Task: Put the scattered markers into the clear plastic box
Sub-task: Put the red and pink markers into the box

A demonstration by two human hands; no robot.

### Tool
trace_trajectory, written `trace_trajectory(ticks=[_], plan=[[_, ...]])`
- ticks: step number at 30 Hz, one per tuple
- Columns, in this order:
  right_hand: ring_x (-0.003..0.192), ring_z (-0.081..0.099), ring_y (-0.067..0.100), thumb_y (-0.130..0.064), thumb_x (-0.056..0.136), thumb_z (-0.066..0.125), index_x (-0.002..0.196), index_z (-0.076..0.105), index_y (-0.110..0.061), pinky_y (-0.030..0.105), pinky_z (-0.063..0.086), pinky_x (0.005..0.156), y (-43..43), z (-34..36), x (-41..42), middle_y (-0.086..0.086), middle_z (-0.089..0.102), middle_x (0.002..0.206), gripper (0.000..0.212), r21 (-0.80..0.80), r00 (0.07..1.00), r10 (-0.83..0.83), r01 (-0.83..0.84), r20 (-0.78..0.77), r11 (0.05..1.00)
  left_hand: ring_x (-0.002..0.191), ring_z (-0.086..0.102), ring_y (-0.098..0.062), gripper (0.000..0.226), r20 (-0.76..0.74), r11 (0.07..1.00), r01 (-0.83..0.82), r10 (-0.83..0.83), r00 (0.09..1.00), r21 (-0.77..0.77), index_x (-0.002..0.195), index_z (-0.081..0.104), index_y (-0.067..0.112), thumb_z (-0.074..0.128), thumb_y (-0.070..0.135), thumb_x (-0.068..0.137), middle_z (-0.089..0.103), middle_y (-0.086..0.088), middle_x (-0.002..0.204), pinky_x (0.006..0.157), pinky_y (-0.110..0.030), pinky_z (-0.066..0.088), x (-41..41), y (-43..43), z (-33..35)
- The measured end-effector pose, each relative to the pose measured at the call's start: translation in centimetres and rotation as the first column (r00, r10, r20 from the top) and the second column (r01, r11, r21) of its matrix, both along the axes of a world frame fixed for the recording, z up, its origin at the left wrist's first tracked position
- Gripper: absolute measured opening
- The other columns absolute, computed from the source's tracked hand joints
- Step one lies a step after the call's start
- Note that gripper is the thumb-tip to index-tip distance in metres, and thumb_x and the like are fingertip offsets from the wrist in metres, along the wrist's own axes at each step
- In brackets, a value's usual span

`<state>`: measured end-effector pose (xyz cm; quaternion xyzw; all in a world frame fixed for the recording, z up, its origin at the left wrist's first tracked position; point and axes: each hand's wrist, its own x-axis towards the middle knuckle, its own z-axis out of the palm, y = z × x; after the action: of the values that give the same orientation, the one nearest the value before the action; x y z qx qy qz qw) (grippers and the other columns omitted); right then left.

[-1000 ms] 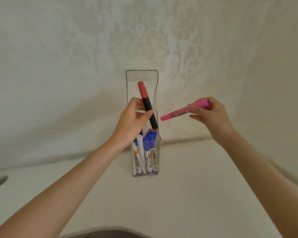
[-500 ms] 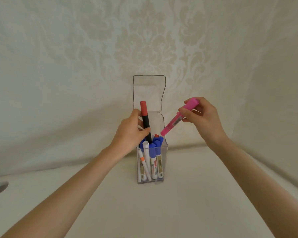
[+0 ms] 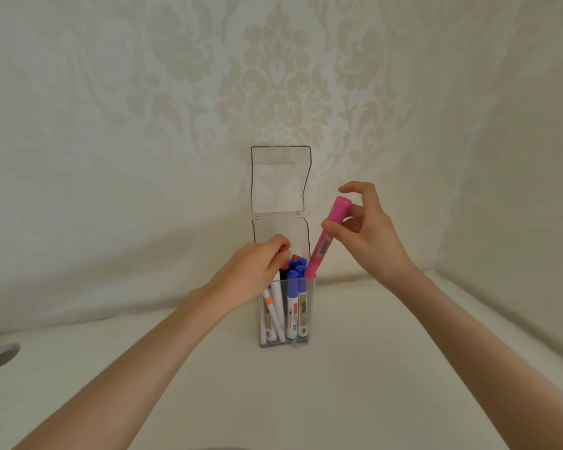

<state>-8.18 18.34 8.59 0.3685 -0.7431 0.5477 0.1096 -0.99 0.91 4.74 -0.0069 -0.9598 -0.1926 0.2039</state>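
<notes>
left hand pinches red-capped marker down in clear box; right hand grips pink marker, tip at box rim, index finger lifted.

Red-capped black marker went from held high and tilted above the clear box to almost fully inside it; only the red cap shows now under the left hand's fingertips, and that hand dropped to the box rim. Pink highlighter swung from near-horizontal, off to the right, to steeply tilted with its lower tip in the box's right corner. Right hand moved in toward the box, index finger now lifted off.
</notes>
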Motion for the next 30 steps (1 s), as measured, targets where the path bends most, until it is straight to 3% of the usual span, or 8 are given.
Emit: trace_trajectory(ticks=[3, 6, 10, 12, 14, 18, 24, 30], plan=[[0.071, 0.063, 0.014, -0.016, 0.085, 0.064, 0.106, 0.038, -0.029, 0.021, 0.051, 0.071, -0.4, -0.1, 0.3, 0.006, 0.066, 0.092, 0.036, 0.082, 0.998, 0.02, -0.015, -0.054, 0.997, 0.08, 0.063, -0.027, 0.028, 0.058, 0.996, -0.018, 0.023, 0.998, -0.09, 0.107, 0.056, 0.01, 0.033, 0.024, 0.097, 0.067, -0.008, 0.092, 0.073, -0.039, 0.052, -0.5, -0.1, -0.2], [0.071, 0.063, 0.013, -0.018, 0.086, 0.063, 0.104, 0.038, -0.027, 0.015, 0.046, 0.063, -0.9, -0.5, 0.4, 0.006, 0.066, 0.094, 0.032, 0.139, 0.997, 0.014, -0.003, -0.072, 0.99, 0.082, 0.059, -0.031, 0.031, 0.142, 0.986, -0.035, 0.059, 0.988, -0.164, 0.093, 0.059, 0.005, 0.032, 0.019, 0.097, 0.063, -0.014, 0.089, 0.07, -0.036, 0.043, -0.9, -0.1, -0.3], [0.072, 0.063, 0.01, -0.019, 0.087, 0.063, 0.104, 0.04, -0.026, 0.011, 0.045, 0.059, -1.2, -0.9, 0.2, 0.002, 0.065, 0.092, 0.029, 0.141, 0.998, -0.007, 0.015, -0.057, 0.99, 0.107, 0.06, -0.026, 0.035, 0.062, 0.996, -0.049, 0.045, 0.997, 0.073, 0.129, 0.045, 0.013, 0.031, 0.014, 0.097, 0.063, -0.01, 0.12, 0.09, -0.035, 0.048, -0.1, 0.0, -0.3], [0.071, 0.062, 0.009, -0.019, 0.087, 0.063, 0.104, 0.042, -0.025, 0.011, 0.046, 0.059, -1.4, -1.1, 0.1, -0.002, 0.062, 0.087, 0.028, 0.192, 0.997, 0.01, 0.004, -0.07, 0.981, 0.108, 0.059, -0.022, 0.037, -0.081, 0.99, -0.041, 0.052, 0.995, 0.135, 0.13, 0.041, 0.015, 0.035, 0.007, 0.093, 0.063, -0.005, 0.121, 0.092, -0.033, 0.047, 0.7, -0.4, -0.4], [0.074, 0.063, 0.012, -0.019, 0.087, 0.062, 0.108, 0.044, -0.023, 0.014, 0.047, 0.064, -1.6, -1.5, 0.2, -0.004, 0.06, 0.086, 0.028, 0.261, 0.996, 0.039, -0.016, -0.084, 0.965, 0.107, 0.058, -0.02, 0.04, -0.134, 0.998, -0.027, 0.035, 0.99, 0.065, 0.128, 0.04, 0.016, 0.037, 0.006, 0.089, 0.067, -0.001, 0.113, 0.094, -0.033, 0.042, 1.2, -1.0, -0.7], [0.085, 0.059, 0.011, -0.016, 0.087, 0.061, 0.109, 0.052, -0.016, 0.011, 0.043, 0.07, -1.9, -2.8, 0.1, -0.007, 0.059, 0.093, 0.024, 0.303, 0.987, 0.042, 0.007, -0.154, 0.953, 0.118, 0.046, -0.018, 0.045, -0.047, 0.988, -0.019, 0.012, 0.999, -0.152, 0.13, 0.041, 0.019, 0.031, 0.017, 0.086, 0.062, -0.001, 0.117, 0.098, -0.027, 0.021, 1.6, -1.3, -2.0], [0.093, 0.048, 0.01, -0.015, 0.088, 0.059, 0.108, 0.06, -0.013, 0.018, 0.036, 0.079, -1.9, -4.6, -0.1, -0.005, 0.053, 0.1, 0.021, 0.363, 0.959, -0.006, 0.113, -0.284, 0.925, 0.114, 0.042, -0.019, 0.048, -0.14, 0.956, -0.044, 0.003, 0.99, -0.288, 0.117, 0.057, 0.02, 0.034, 0.021, 0.075, 0.057, 0.002, 0.114, 0.093, -0.025, 0.022, 1.3, -1.4, -2.6], [0.095, 0.042, 0.012, -0.023, 0.092, 0.054, 0.105, 0.066, -0.012, 0.021, 0.035, 0.083, -1.8, -6.4, -0.4, 0.003, 0.059, 0.107, 0.021, 0.434, 0.932, -0.016, 0.184, -0.362, 0.882, 0.1, 0.056, -0.024, 0.042, -0.23, 0.858, -0.129, 0.013, 0.973, -0.497, 0.096, 0.064, 0.017, 0.031, 0.026, 0.072, 0.065, 0.001, 0.096, 0.091, -0.028, 0.028, 1.2, -1.8, -2.6]])
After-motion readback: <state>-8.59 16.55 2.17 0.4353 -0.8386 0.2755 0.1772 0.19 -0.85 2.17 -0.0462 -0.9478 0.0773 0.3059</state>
